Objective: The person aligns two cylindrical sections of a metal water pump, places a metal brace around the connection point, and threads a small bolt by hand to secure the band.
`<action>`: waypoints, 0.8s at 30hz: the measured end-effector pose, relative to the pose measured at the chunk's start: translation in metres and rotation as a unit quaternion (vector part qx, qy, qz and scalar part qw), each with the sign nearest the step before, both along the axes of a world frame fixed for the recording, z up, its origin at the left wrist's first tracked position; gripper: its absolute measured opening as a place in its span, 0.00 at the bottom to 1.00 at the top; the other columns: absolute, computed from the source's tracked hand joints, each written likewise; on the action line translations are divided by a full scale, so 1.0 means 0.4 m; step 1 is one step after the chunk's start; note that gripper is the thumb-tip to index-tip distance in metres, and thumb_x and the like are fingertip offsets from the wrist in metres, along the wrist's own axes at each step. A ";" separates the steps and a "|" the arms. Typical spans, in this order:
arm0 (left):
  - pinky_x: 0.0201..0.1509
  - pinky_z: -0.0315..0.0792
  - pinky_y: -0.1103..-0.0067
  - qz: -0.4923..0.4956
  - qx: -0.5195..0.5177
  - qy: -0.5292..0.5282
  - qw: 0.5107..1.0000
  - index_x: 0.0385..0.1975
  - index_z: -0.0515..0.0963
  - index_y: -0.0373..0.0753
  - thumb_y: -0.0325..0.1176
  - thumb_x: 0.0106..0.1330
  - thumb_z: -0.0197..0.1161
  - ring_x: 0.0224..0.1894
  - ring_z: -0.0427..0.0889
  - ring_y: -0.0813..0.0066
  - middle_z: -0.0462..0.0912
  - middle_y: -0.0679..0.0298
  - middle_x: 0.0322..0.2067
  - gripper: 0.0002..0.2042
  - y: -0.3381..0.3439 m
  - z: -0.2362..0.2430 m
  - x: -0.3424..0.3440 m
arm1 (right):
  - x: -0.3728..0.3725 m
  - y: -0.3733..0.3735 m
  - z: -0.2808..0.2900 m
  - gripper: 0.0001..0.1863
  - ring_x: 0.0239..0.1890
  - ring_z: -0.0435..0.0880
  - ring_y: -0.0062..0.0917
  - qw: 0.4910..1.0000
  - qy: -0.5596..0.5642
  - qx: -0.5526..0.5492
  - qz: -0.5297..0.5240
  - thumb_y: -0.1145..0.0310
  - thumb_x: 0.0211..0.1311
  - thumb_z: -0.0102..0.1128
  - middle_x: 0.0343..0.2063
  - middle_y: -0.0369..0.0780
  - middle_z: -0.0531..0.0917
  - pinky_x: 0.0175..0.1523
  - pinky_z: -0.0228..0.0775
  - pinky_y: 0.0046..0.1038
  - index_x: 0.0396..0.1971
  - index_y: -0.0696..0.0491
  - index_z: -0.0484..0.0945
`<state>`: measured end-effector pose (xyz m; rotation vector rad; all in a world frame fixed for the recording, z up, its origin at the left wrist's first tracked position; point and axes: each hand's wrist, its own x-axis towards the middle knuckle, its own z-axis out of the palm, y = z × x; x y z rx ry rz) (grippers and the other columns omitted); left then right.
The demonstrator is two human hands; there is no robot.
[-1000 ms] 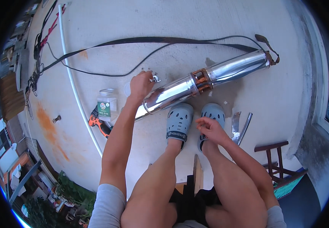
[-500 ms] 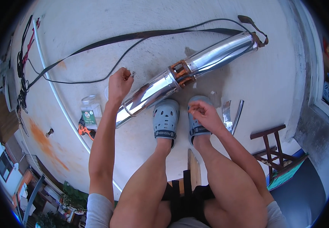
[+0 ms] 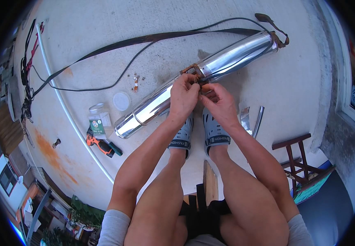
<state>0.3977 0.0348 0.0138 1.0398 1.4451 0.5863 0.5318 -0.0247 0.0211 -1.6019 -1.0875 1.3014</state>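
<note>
A long shiny steel submersible pump [image 3: 157,98] lies slantwise on the floor, with a rusty open coupling section [image 3: 190,69] at its middle. My left hand [image 3: 184,96] and my right hand [image 3: 219,104] meet over this section. Both have their fingers drawn together in a pinch. What is between the fingertips is too small and too covered to make out. Several small metal pieces [image 3: 135,83] lie on the floor to the left of the pump.
Left of the pump are a white round lid [image 3: 121,101], a clear jar with a green label [image 3: 99,121], an orange drill [image 3: 101,144] and a white pipe [image 3: 61,101]. Black cable [image 3: 138,61] curves behind. At right lie a metal tube [image 3: 258,122] and a wooden stool [image 3: 296,158].
My left hand has moved right from beside the small metal pieces to the coupling. My right hand has moved up and left to join it. The lid and metal pieces are now uncovered.
</note>
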 end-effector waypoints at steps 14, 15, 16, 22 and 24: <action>0.48 0.74 0.68 -0.121 0.295 0.196 0.927 0.48 0.81 0.38 0.24 0.48 0.73 0.47 0.78 0.56 0.81 0.55 0.46 0.23 -0.003 0.019 -0.057 | 0.040 0.011 -0.067 0.09 0.32 0.85 0.17 0.967 0.171 -0.147 -0.121 0.69 0.71 0.61 0.34 0.37 0.87 0.35 0.74 0.18 0.46 0.58 0.81; 0.52 0.72 0.67 -0.141 0.325 0.174 0.919 0.48 0.81 0.38 0.24 0.47 0.73 0.50 0.77 0.55 0.80 0.56 0.48 0.23 0.005 0.012 -0.055 | 0.038 0.017 -0.062 0.09 0.31 0.84 0.17 0.964 0.172 -0.155 -0.131 0.69 0.71 0.61 0.34 0.37 0.87 0.34 0.73 0.18 0.45 0.58 0.81; 0.55 0.70 0.65 -0.160 0.354 0.152 0.909 0.48 0.81 0.39 0.23 0.46 0.74 0.54 0.75 0.55 0.79 0.56 0.50 0.24 0.013 0.005 -0.053 | 0.037 0.022 -0.057 0.09 0.30 0.84 0.17 0.961 0.172 -0.162 -0.141 0.69 0.70 0.62 0.33 0.37 0.87 0.33 0.73 0.18 0.44 0.58 0.81; 0.55 0.69 0.65 -0.160 0.356 0.100 0.915 0.45 0.84 0.43 0.24 0.46 0.74 0.50 0.78 0.58 0.80 0.59 0.49 0.22 0.029 -0.058 -0.042 | 0.040 0.040 -0.042 0.11 0.28 0.84 0.17 0.958 0.136 -0.207 -0.145 0.67 0.68 0.65 0.32 0.38 0.87 0.31 0.72 0.17 0.42 0.58 0.81; 0.51 0.73 0.67 -0.159 0.377 0.111 0.906 0.43 0.85 0.42 0.23 0.47 0.74 0.47 0.80 0.57 0.81 0.57 0.47 0.20 0.031 -0.058 -0.035 | 0.035 0.046 -0.030 0.09 0.27 0.83 0.16 0.961 0.101 -0.208 -0.153 0.68 0.66 0.66 0.29 0.37 0.86 0.30 0.72 0.17 0.39 0.59 0.81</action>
